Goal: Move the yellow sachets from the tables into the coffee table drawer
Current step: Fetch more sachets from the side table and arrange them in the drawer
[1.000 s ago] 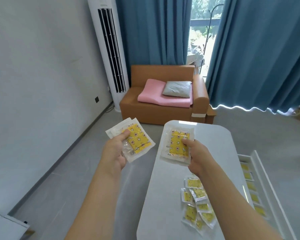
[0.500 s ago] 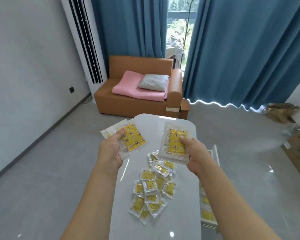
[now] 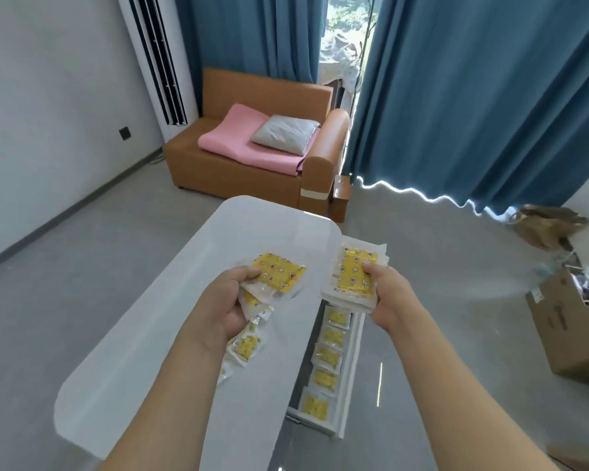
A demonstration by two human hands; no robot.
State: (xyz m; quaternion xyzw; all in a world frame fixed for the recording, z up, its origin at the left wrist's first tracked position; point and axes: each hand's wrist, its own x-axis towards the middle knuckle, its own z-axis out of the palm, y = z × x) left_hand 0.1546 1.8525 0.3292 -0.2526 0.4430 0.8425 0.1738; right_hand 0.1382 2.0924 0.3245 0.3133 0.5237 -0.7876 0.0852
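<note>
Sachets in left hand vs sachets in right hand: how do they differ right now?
The left hand grips its sachets as a loose fan, tilted, above the coffee table. The right hand pinches its sachets as a squared, neat stack, held above the far end of the open drawer. The left top sachet lies slanted; the right one stands nearly straight. Both show the same yellow print in clear wrap.

Left hand (image 3: 225, 302) gripping sachets (image 3: 279, 274) over table (image 3: 170, 300). Right hand (image 3: 390, 297) pinching stack (image 3: 352, 277) above open drawer (image 3: 349, 385). Sachet row (image 3: 325, 365) lying in drawer. More sachets lying on table.
</note>
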